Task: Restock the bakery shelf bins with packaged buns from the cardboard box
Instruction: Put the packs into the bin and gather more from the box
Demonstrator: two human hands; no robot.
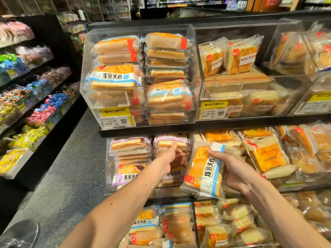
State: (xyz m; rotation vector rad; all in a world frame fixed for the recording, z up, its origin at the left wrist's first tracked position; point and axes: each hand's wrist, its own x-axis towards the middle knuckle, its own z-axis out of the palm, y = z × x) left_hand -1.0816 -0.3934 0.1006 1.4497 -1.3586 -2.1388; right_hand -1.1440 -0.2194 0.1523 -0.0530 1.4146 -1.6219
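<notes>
Packaged bun (204, 173) in an orange and blue wrapper stands on end in the right hand (234, 171), thumb near its top edge and fingers curled behind it, just in front of the middle shelf bins. The left arm stretches forward. The left hand (168, 156) reaches into a clear bin (176, 189) of purple-wrapped buns (170, 141), thumb up, fingers curled behind the bin's clear front. Whether they grip anything I cannot tell.
</notes>
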